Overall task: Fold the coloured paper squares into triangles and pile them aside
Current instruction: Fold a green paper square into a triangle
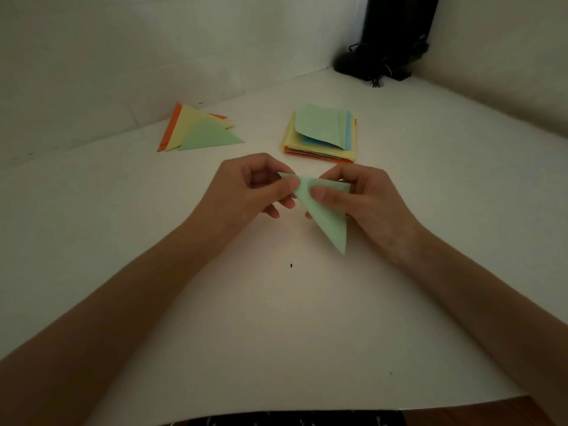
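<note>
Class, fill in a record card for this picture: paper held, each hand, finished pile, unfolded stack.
Held: light green paper triangle, in both hands
Left hand: pinches its upper left corner
Right hand: grips its right side, thumb on top
Finished: pile of orange, yellow and green folded paper triangles, far left
Unfolded: stack of coloured paper squares, green on top, behind the hands

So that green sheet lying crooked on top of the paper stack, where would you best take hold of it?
Probably its near edge, coming from the person's side. The green sheet lies turned against the stack below, and that near edge seems to lift slightly, so a thumb-and-finger grip could likely pinch it alone without dragging the blue sheet underneath.
</note>
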The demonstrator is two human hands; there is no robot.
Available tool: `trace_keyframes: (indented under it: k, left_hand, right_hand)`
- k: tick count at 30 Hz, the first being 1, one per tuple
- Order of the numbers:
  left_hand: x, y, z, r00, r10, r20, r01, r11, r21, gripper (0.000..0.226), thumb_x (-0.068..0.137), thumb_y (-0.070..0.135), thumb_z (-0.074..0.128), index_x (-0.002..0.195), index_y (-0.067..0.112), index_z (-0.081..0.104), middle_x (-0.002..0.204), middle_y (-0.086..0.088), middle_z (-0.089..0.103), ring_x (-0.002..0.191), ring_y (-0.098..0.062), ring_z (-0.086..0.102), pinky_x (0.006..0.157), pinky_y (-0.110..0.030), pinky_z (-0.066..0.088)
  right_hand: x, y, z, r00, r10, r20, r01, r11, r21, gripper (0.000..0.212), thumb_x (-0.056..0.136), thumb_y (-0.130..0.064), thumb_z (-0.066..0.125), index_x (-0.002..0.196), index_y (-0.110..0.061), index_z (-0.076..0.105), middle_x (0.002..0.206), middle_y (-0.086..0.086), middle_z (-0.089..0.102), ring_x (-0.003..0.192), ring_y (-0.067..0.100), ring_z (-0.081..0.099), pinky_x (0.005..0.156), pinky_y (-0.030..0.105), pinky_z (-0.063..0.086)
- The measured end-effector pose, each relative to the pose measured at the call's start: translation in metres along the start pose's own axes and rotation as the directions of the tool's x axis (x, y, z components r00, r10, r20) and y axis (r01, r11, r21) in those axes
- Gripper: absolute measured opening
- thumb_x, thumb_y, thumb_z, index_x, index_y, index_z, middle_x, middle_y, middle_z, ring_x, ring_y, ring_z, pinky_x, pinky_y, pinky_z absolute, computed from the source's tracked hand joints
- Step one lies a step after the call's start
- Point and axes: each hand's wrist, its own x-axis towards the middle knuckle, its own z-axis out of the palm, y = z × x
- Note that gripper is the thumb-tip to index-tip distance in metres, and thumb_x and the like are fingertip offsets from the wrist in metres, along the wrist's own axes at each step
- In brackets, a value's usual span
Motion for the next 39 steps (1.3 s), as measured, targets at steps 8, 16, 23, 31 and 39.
trace_keyframes:
  k: [8, 16, 23, 31, 39]
  left_hand:
    - [-0.004, -0.006, 0.011, 0.998, -0.052, -0.02, 0.049, 0.989, -0.143, 0.008, 0.084, 0.001, 0.063, 0.086, -0.006, 0.061, 0.061, 0.001, 0.067, 0.056, -0.008, 0.064, 0.057, -0.017, 0.051]
    - [-0.003, -0.005, 0.009, 0.993, -0.097, -0.065, 0.084, 0.979, -0.187, 0.018, 0.093, 0.009, 0.052, 0.081, 0.009, 0.066, 0.07, 0.0, 0.07, 0.067, -0.011, 0.067, 0.06, -0.019, 0.052]
    - [-0.003, -0.005, 0.011, 0.982, -0.067, -0.178, 0.022, 0.969, -0.246, 0.018, 0.093, 0.006, 0.053, 0.086, 0.013, 0.068, 0.079, 0.003, 0.071, 0.076, -0.013, 0.068, 0.06, -0.02, 0.05]
    - [0.003, -0.003, 0.003, 0.934, -0.11, -0.34, -0.038, 0.916, -0.399, 0.018, 0.097, 0.012, 0.047, 0.085, 0.013, 0.061, 0.074, 0.002, 0.069, 0.073, -0.012, 0.067, 0.057, -0.019, 0.05]
    - [-0.004, -0.009, 0.02, 0.998, -0.004, -0.062, -0.002, 0.995, -0.105, 0.014, 0.088, 0.0, 0.059, 0.093, 0.013, 0.057, 0.073, 0.008, 0.069, 0.071, -0.009, 0.069, 0.059, -0.019, 0.052]
  right_hand:
    - [0.002, 0.005, 0.004, 0.985, -0.161, -0.068, 0.154, 0.984, -0.095, 0.014, 0.085, -0.008, 0.066, 0.076, -0.016, 0.061, 0.077, 0.006, 0.063, 0.072, 0.024, 0.06, 0.064, 0.028, 0.048]
    - [0.001, 0.007, 0.003, 0.987, -0.154, -0.04, 0.146, 0.977, -0.158, 0.013, 0.086, -0.008, 0.065, 0.076, -0.016, 0.061, 0.074, 0.0, 0.059, 0.068, 0.01, 0.054, 0.058, 0.018, 0.043]
    - [0.003, 0.006, 0.004, 0.985, -0.169, -0.038, 0.165, 0.981, -0.106, 0.012, 0.086, -0.011, 0.066, 0.077, -0.019, 0.062, 0.085, 0.015, 0.066, 0.079, 0.037, 0.063, 0.068, 0.041, 0.052]
    - [0.001, 0.005, 0.003, 0.99, -0.119, -0.082, 0.12, 0.993, 0.008, 0.009, 0.087, -0.006, 0.062, 0.08, -0.01, 0.06, 0.07, 0.001, 0.069, 0.066, 0.017, 0.068, 0.06, 0.024, 0.052]
    - [0.0, 0.007, 0.003, 0.979, -0.181, -0.092, 0.176, 0.983, -0.061, 0.019, 0.088, -0.004, 0.063, 0.096, -0.019, 0.054, 0.103, 0.008, 0.063, 0.076, 0.013, 0.064, 0.06, 0.021, 0.051]
